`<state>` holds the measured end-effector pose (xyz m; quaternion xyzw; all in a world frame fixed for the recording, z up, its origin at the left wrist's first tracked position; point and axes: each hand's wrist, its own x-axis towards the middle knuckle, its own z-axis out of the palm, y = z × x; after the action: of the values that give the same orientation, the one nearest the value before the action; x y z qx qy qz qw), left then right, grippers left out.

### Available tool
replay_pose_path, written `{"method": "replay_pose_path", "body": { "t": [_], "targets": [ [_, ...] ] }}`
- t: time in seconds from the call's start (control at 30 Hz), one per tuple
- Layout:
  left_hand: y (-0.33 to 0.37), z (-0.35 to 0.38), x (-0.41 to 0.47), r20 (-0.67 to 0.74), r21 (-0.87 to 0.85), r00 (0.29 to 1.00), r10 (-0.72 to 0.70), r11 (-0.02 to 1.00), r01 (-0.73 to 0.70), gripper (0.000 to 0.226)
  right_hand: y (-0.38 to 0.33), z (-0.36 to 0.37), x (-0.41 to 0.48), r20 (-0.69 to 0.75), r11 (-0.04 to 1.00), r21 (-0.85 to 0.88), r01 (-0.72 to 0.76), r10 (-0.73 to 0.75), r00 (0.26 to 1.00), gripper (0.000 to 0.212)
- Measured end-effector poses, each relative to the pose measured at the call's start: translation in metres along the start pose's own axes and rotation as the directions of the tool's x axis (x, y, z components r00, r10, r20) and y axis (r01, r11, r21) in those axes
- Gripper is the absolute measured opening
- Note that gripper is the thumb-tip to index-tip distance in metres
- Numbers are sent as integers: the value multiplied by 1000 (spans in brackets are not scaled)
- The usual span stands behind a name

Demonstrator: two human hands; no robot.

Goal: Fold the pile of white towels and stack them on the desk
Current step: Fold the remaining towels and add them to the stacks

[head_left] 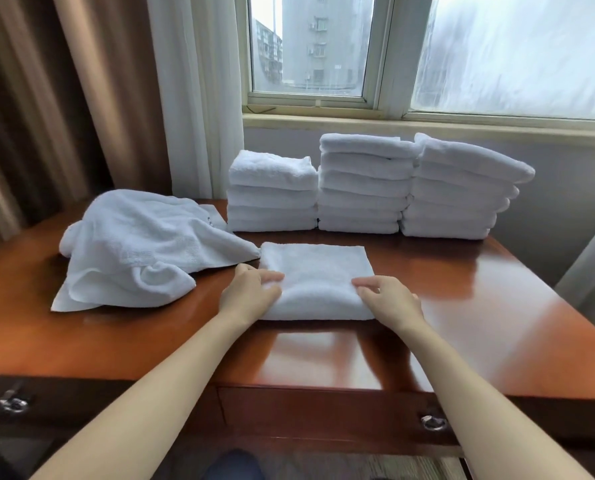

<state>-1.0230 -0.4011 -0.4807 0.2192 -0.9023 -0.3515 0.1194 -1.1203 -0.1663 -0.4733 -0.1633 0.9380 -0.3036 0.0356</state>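
A white towel (317, 271), folded into a rectangle, lies flat in the middle of the wooden desk (479, 306). My left hand (251, 291) grips its near left corner, fingers curled over the top. My right hand (389, 299) grips its near right corner the same way. A loose pile of unfolded white towels (140, 247) sits to the left, its edge touching the folded towel's far left corner. Three stacks of folded towels stand at the back: a low left stack (272, 192), a taller middle stack (363, 183) and a right stack (459, 188).
The stacks stand against the wall under a window (324, 64). Curtains (81, 98) hang at the left. Bare polished desk lies to the right of the towel and in front of it. Drawer pulls (434, 422) show on the desk's front edge.
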Motion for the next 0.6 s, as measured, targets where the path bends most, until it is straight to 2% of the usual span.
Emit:
{"method": "replay_pose_path", "body": {
  "t": [0.13,0.2,0.37,0.5,0.6],
  "targets": [
    [3,-3,5,52,64,998,-29,998,26,42,0,-7,7,92,999,-23,-30,32,995,31],
    [3,-3,5,75,84,996,-42,996,35,47,0,-9,10,122,998,-20,-52,54,991,39],
    [5,-10,10,188,5,981,-39,999,39,56,-9,-19,20,266,999,-18,-36,40,963,61],
    [5,-19,11,271,-15,962,-32,999,37,59,-14,-27,21,388,987,30,-157,133,912,71],
    [4,-21,7,291,-13,956,-23,1000,28,61,-15,-31,17,425,988,-20,-150,145,894,78]
  ]
}}
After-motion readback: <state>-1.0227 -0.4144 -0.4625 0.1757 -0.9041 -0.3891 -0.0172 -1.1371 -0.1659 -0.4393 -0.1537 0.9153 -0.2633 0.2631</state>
